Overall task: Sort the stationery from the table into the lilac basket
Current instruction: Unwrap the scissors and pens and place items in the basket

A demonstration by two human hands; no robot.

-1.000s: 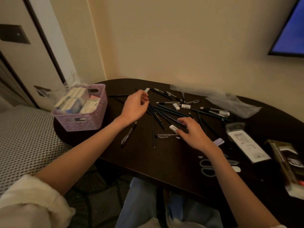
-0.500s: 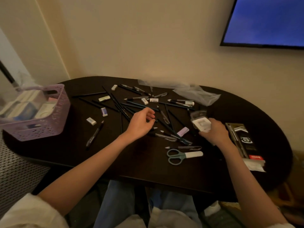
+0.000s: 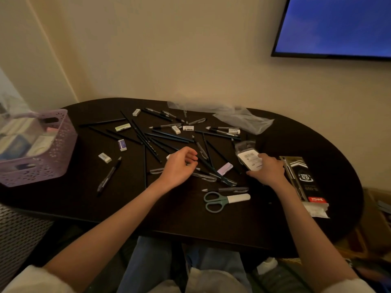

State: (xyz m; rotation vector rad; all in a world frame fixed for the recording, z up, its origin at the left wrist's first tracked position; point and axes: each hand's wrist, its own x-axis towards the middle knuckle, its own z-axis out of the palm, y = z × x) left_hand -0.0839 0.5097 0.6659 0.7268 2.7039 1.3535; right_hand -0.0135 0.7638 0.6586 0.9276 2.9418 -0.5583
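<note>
The right hand (image 3: 267, 169) curls around a clear-and-white blister pack (image 3: 249, 157), likely to carry it to the lilac perforated plastic basket (image 3: 53, 153) at the dark oval table's (image 3: 179, 216) far left, while the left hand (image 3: 179, 166) hovers loosely curled, empty, over scattered black pencils (image 3: 169, 136).

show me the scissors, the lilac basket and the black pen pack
scissors (image 3: 213, 201): head view, on the green handles.
lilac basket (image 3: 53, 159): head view, on its near perforated wall.
black pen pack (image 3: 304, 178): head view, on the printed front.

Both forearms bare, stretched forward. Left hand (image 3: 179, 166) loosely curled, gripping nothing. Right hand (image 3: 267, 170) just right of it, palm down, fingers curled.
</note>
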